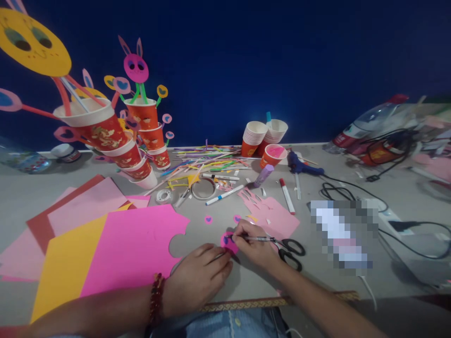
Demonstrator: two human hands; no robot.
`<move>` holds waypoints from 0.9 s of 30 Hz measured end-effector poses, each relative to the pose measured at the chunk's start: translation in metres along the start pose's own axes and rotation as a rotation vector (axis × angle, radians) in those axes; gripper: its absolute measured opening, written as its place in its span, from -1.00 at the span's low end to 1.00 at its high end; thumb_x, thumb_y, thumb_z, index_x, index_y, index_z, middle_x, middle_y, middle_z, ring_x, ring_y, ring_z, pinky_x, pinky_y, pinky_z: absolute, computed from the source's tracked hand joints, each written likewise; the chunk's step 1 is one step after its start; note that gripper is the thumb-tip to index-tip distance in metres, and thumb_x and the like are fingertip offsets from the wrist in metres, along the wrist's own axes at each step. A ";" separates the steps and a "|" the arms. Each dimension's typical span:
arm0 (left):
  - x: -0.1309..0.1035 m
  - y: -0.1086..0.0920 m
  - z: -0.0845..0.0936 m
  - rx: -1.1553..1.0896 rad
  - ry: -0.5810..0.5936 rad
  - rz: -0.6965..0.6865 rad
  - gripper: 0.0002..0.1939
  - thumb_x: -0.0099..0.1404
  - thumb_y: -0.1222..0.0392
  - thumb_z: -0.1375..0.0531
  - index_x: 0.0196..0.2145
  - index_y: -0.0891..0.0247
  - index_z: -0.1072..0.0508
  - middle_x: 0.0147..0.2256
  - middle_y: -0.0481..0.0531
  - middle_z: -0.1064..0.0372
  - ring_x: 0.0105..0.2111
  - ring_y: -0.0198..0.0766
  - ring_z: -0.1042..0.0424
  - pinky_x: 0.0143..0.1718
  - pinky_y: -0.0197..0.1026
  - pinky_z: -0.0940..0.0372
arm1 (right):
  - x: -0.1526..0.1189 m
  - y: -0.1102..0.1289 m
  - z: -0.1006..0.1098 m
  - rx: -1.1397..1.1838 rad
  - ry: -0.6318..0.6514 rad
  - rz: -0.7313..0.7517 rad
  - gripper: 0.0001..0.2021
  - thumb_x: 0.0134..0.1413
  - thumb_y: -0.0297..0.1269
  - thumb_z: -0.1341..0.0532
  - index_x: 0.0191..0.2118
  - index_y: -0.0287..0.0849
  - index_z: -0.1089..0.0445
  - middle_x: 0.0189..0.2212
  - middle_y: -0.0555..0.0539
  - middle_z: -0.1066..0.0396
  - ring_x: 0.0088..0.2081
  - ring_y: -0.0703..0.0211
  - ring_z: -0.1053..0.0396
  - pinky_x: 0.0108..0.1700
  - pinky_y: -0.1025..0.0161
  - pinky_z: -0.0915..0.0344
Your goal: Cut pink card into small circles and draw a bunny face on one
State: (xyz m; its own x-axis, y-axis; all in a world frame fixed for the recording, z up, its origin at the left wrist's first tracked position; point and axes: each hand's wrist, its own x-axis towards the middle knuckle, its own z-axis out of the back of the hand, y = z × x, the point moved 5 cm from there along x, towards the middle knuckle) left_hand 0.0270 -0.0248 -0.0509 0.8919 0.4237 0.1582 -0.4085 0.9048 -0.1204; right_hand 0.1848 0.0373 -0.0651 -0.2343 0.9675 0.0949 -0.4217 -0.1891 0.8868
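Two hands (199, 276) (254, 243); one pen (259, 238) over one pink disc (231, 245).

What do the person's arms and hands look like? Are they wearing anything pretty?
Yes! The left hand has a bracelet at its wrist, made of dark red, roundish beads in more than one row. The right hand has no bracelet that I can see. Neither wears a glove, and no sleeve covers the left forearm or right forearm.
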 end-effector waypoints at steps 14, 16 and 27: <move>0.000 0.000 -0.002 -0.012 -0.024 0.004 -0.67 0.44 0.14 -0.08 0.07 0.33 -0.39 0.13 0.15 -0.32 0.12 -0.10 -0.25 0.17 -0.05 -0.10 | 0.000 -0.001 -0.001 0.010 0.005 -0.009 -0.86 -0.04 -0.40 -0.12 -0.56 -0.10 -0.22 -0.63 0.08 -0.24 -0.53 0.24 -0.16 -0.45 0.29 -0.08; 0.000 0.001 -0.001 -0.014 -0.023 0.006 -0.68 0.45 0.15 -0.07 0.07 0.33 -0.40 0.13 0.14 -0.32 0.12 -0.11 -0.25 0.17 -0.05 -0.10 | 0.000 -0.002 -0.001 0.018 0.009 -0.011 -0.86 -0.04 -0.40 -0.12 -0.55 -0.10 -0.22 -0.62 0.08 -0.24 -0.53 0.24 -0.17 -0.46 0.29 -0.08; 0.000 0.000 0.000 -0.014 -0.012 0.010 -0.67 0.45 0.15 -0.07 0.08 0.32 -0.38 0.12 0.15 -0.33 0.12 -0.13 -0.24 0.17 -0.06 -0.11 | 0.000 -0.001 0.000 -0.003 0.004 -0.008 -0.86 -0.04 -0.43 -0.12 -0.55 -0.11 -0.22 -0.62 0.09 -0.25 -0.52 0.25 -0.18 -0.45 0.30 -0.08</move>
State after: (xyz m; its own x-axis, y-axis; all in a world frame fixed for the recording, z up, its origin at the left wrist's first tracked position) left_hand 0.0270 -0.0245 -0.0513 0.8856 0.4329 0.1686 -0.4140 0.9000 -0.1360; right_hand 0.1847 0.0372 -0.0659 -0.2344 0.9684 0.0856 -0.4264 -0.1816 0.8861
